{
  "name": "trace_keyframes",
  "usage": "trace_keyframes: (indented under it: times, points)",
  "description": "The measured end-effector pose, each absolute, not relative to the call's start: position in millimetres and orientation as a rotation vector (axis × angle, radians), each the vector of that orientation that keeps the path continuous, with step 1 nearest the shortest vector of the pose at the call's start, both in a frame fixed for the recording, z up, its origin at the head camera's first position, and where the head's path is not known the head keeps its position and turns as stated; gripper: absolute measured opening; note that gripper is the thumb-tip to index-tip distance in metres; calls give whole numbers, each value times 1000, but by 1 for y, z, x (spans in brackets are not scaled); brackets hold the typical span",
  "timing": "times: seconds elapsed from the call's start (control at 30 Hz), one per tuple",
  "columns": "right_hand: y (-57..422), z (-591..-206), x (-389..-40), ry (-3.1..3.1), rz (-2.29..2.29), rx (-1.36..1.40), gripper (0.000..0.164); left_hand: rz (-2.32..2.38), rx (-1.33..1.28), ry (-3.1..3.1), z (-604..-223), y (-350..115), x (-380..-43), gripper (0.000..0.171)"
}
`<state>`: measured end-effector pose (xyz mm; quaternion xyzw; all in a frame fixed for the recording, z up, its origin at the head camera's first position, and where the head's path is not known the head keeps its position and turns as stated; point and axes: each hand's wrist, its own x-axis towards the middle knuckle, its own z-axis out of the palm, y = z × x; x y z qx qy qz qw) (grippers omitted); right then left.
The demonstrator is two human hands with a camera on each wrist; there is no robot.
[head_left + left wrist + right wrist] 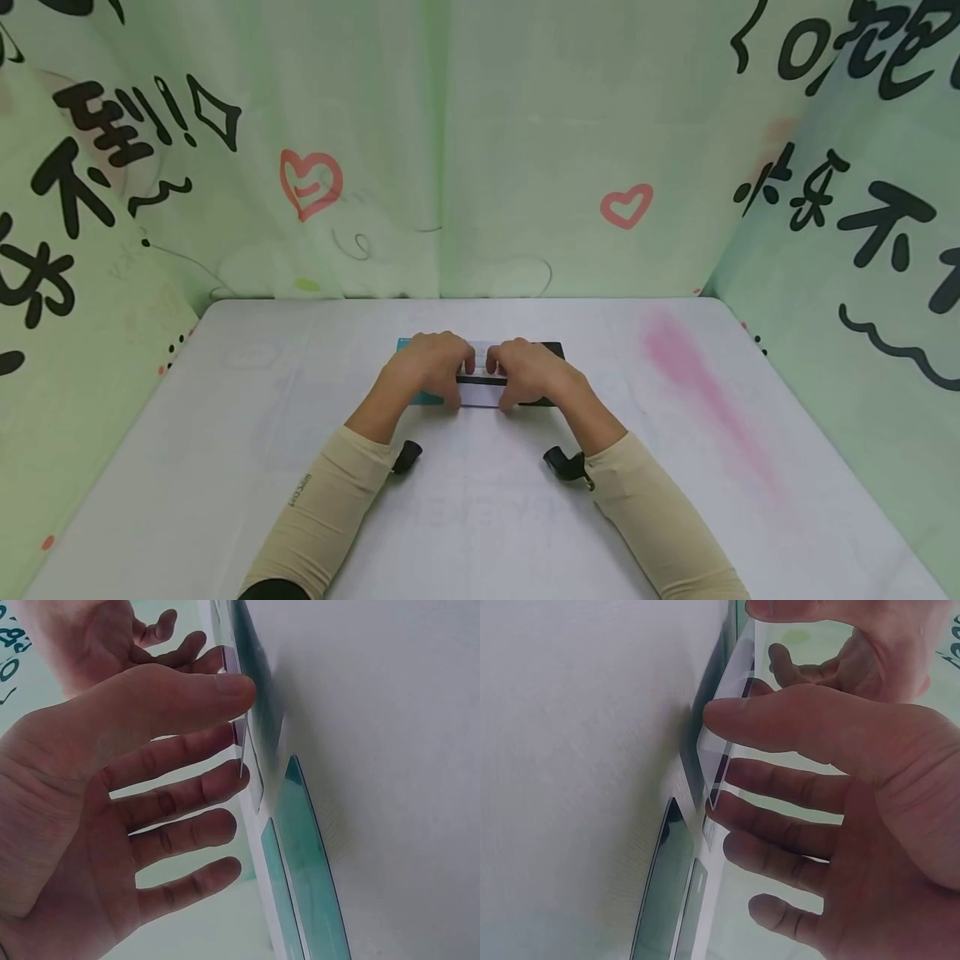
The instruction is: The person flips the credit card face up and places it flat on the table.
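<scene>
In the head view, both hands meet over the middle of the table. My left hand [433, 363] pinches the left end of a thin, pale card [481, 396] with a dark stripe, thumb on the near side. The right hand [529, 369] pinches its other end the same way. The right wrist view shows the card [715, 752] slightly above the surface, with the thumb on one face and fingertips at the other. Teal flat pieces [304, 840] lie below the left hand. Darker flat pieces [662, 889] lie below the right. The hands hide much of these.
A white-covered table [480, 517] carries everything, with a pink smear [697, 383] at its right. Green printed curtains [517, 150] enclose the back and sides. Small black devices [407, 457] are attached at both sleeve cuffs.
</scene>
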<state>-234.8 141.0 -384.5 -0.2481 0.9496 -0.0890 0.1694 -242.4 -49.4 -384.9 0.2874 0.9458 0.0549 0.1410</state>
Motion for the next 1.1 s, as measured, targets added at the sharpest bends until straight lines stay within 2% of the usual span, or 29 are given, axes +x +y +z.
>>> trace_keyframes:
  times: [0.3,1.1]
  points:
    - [142,-385,-236,2696,-248,-713,52,174,839,2731,-383,-52,-243,43]
    - [149,-375,-237,2682,-292,-704,52,233,820,2704,-379,-56,-243,43]
